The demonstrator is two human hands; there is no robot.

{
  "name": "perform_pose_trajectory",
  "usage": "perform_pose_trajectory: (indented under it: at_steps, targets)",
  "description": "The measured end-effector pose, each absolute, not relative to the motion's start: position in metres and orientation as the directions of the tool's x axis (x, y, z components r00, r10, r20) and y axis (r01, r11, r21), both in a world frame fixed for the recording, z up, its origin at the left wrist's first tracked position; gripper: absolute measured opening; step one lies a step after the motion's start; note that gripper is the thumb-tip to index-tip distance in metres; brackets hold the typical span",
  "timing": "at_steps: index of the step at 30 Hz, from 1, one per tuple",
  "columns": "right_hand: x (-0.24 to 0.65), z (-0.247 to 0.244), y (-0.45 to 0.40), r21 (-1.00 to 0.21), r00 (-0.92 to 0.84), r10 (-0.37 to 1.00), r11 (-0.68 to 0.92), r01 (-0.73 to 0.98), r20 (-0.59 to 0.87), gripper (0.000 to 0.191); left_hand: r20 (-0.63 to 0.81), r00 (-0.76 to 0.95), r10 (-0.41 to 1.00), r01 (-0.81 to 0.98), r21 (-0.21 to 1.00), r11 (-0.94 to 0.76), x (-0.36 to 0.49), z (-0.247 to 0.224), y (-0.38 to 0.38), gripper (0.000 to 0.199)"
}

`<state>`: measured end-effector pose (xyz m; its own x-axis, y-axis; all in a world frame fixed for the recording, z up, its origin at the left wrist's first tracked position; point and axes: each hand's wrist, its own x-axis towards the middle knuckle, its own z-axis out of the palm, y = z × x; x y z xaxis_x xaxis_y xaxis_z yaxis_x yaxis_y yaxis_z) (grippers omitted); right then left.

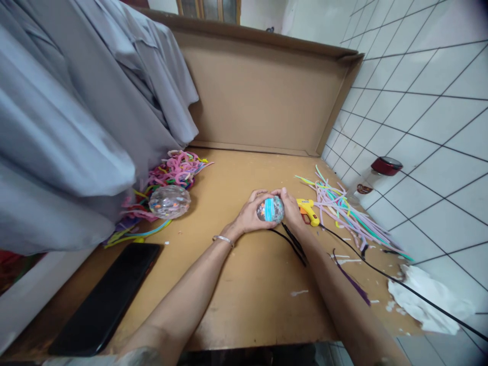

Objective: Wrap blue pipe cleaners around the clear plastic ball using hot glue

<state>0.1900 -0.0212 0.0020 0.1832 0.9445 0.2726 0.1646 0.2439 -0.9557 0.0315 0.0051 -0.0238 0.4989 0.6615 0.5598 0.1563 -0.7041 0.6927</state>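
Observation:
A small clear round object (270,209) with bright blue bands across its middle is held between both hands over the table. My left hand (252,212) curves round its left side, a thin bracelet on the wrist. My right hand (290,207) wraps its right side, fingers near the top. Just right of my right hand lies a yellow glue gun (308,212) with a black cord. A larger clear ball (170,202) rests at the left beside a heap of pink and mixed fuzzy stems (177,170).
A black phone (109,297) lies front left. Fuzzy stems (335,203), a jar with a red lid (375,178) and crumpled white tissue (427,297) are along the tiled wall. Grey cloth (76,112) hangs left; a cardboard panel (259,91) stands behind.

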Motion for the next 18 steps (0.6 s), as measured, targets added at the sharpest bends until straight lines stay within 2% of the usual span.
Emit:
perform_pose_trajectory:
  at_steps: [5, 9, 18]
  targets:
    - [0.1917, -0.0004, -0.02, -0.965, 0.19, 0.949, 0.234, 0.116, 0.253, 0.06, 0.571, 0.486, 0.661, 0.163, 0.684, -0.711, 0.0318, -0.0252, 0.0045, 0.078]
    - [0.1895, 0.0004, -0.0195, -0.978, 0.213, 0.955, 0.197, 0.067, 0.207, 0.067, 0.56, 0.483, 0.674, 0.156, 0.702, -0.695, 0.0314, -0.0243, 0.0062, 0.079]
    - [0.1916, 0.0003, -0.0196, -0.971, 0.19, 0.954, 0.217, 0.102, 0.233, 0.061, 0.556, 0.532, 0.639, 0.106, 0.705, -0.701, 0.0292, -0.0244, 0.0081, 0.079]
